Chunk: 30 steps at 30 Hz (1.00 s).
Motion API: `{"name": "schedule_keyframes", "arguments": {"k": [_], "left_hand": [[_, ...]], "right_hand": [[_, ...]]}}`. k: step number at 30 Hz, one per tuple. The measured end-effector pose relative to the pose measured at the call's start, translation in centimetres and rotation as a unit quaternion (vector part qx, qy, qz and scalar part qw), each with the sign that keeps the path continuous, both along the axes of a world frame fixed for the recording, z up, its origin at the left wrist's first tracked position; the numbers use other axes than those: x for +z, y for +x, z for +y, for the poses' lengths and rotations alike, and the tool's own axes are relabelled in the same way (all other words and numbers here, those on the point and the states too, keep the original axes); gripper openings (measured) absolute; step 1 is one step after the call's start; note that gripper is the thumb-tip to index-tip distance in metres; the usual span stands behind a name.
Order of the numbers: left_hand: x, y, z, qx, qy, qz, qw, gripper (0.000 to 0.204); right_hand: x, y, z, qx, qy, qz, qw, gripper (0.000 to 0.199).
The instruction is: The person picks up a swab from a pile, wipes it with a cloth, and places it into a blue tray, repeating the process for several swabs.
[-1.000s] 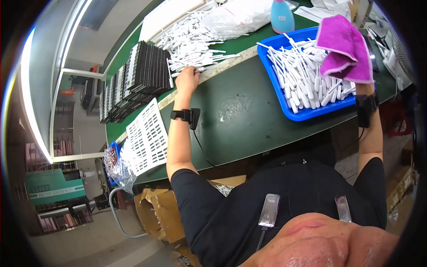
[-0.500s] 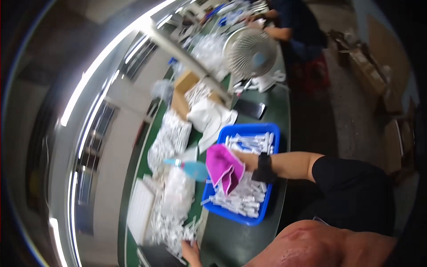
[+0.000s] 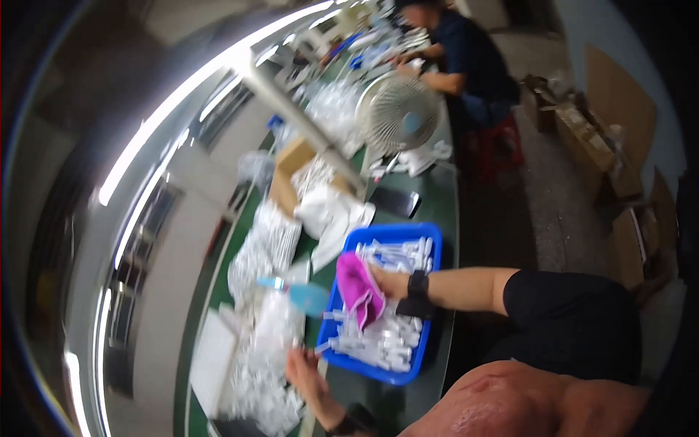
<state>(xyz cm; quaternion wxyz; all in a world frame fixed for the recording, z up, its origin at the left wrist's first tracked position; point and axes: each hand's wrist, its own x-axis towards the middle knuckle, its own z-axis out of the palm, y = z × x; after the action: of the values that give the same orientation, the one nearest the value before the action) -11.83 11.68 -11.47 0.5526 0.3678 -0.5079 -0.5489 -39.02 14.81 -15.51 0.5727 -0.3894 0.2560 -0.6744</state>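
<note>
View swung further right, left hand (image 3: 302, 370) now in clear view, fan (image 3: 397, 113) nearer centre.

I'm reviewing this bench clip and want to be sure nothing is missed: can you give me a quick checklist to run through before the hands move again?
1. Right hand on the pink cloth in the blue tray: ok.
2. Left hand at the pile of clear bagged parts beside the tray: ok; whether it grips one: cannot tell, blurred.
3. Tray fully on the green table: ok, though near its edge.
4. White tubes contained inside tray: ok.
5. Light blue bottle upright: not ok, it lies on its side.
6. Desk fan well away from both hands: ok.
</note>
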Motion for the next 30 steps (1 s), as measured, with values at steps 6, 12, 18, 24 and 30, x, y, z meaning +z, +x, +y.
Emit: {"name": "schedule_keyframes", "arguments": {"k": [6, 12, 18, 24, 30], "left_hand": [[0.9, -4.9, 0.6, -0.069, 0.054, -0.017, 0.996, 0.018], [-0.1, -2.5, 0.4, -0.046, 0.139, 0.078, 0.986, 0.022], [-0.6, -3.3, 0.9, -0.035, 0.149, 0.119, 0.981, 0.019], [-1.0, -2.9, 0.6, -0.021, 0.156, 0.148, 0.976, 0.019], [-0.7, -3.0, -0.5, -0.028, 0.176, 0.164, 0.970, 0.020]], "right_hand": [[-4.5, -5.1, -2.6, -0.051, -0.072, 0.162, 0.983, 0.049], [-4.4, -2.9, -7.8, 0.131, 0.073, -0.191, 0.970, 0.040], [-3.8, -3.6, -6.7, 0.119, 0.091, -0.186, 0.971, 0.038], [-3.0, -3.2, -5.7, 0.107, 0.100, -0.178, 0.973, 0.041], [-3.4, -3.1, -7.0, 0.091, 0.094, -0.186, 0.974, 0.045]]}}
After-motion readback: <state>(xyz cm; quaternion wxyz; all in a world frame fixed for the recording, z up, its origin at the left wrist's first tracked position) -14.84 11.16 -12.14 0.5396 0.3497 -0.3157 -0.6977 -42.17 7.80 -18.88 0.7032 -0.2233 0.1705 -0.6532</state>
